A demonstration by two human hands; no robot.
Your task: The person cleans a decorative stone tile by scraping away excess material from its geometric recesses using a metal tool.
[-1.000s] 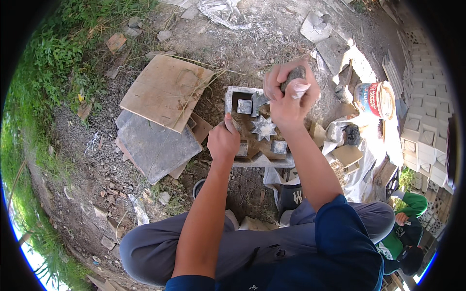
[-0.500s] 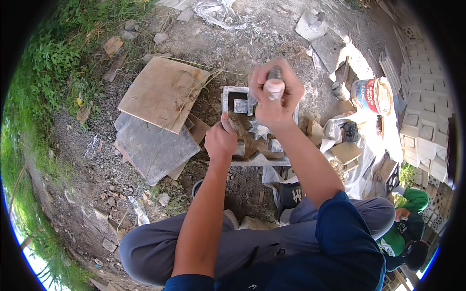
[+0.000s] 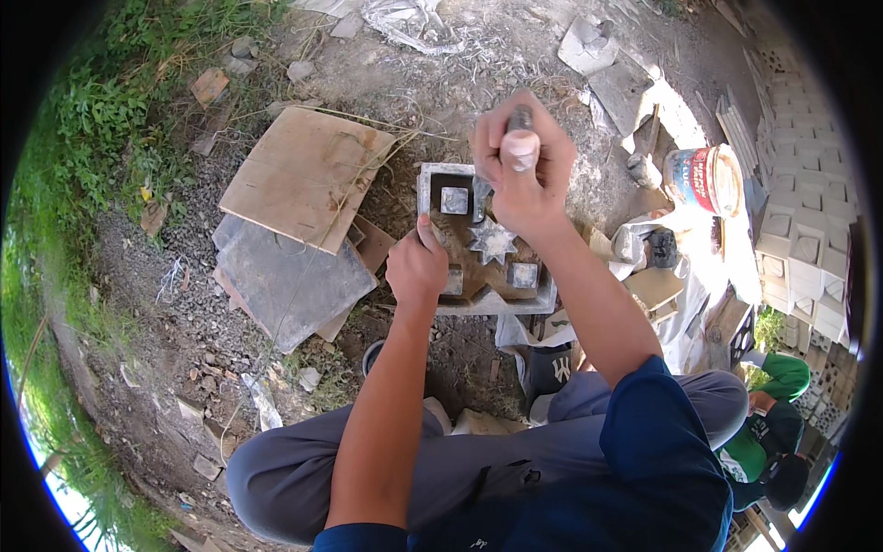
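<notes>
Left hand [image 3: 417,267] clasps the left wall of the block mould [image 3: 497,306] (star-shaped core [image 3: 494,241] at centre); right hand [image 3: 538,175], fisted, holds a dark tool [image 3: 521,118] above.

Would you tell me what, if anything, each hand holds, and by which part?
The right hand grips a dark tool near its top; the left hand, the mould by its left rim.

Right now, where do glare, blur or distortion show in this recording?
Head view: sunlight washes out the white sheeting near the bucket; head view: the right hand looks slightly blurred; head view: fisheye bends the pale blocks toward the dark rim.
</notes>
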